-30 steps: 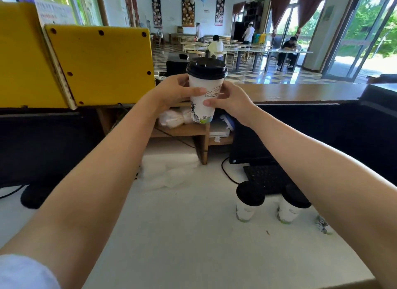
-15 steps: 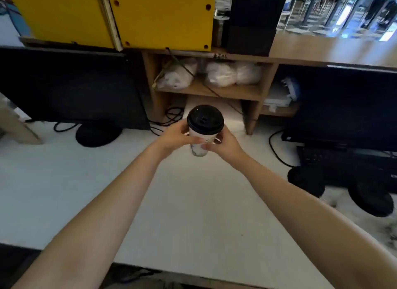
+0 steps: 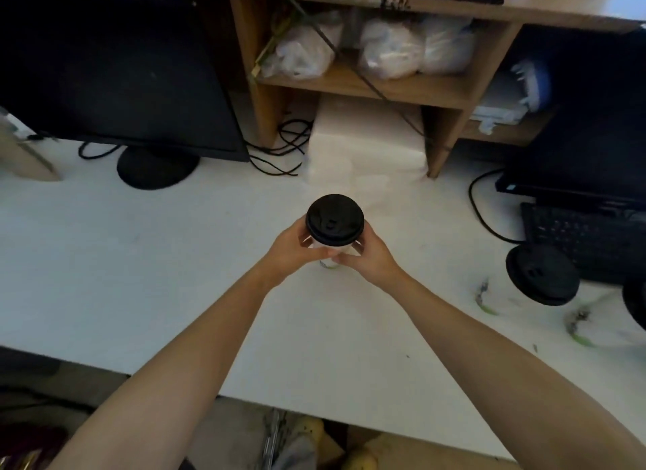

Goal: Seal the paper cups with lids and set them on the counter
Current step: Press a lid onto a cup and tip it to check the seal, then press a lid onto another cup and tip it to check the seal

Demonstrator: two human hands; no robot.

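A white paper cup with a black lid (image 3: 334, 220) is held upright over the middle of the white counter (image 3: 174, 277). My left hand (image 3: 288, 251) wraps its left side and my right hand (image 3: 367, 254) wraps its right side, fingertips meeting in front below the lid. The cup's base is at or just above the counter; I cannot tell if it touches. Two more lidded cups stand at the right: one (image 3: 542, 275) near the keyboard, the other (image 3: 634, 301) cut off by the frame edge.
A black monitor (image 3: 115, 77) on a round stand sits at the back left. A wooden shelf (image 3: 367, 84) with plastic bags is behind the cup, cables beside it. A black keyboard (image 3: 580, 238) and another monitor are at the right. The counter's near edge runs below my forearms.
Both hands have brought the lidded cup down from chest height and towards me, to the counter's middle. The view has tilted downward.
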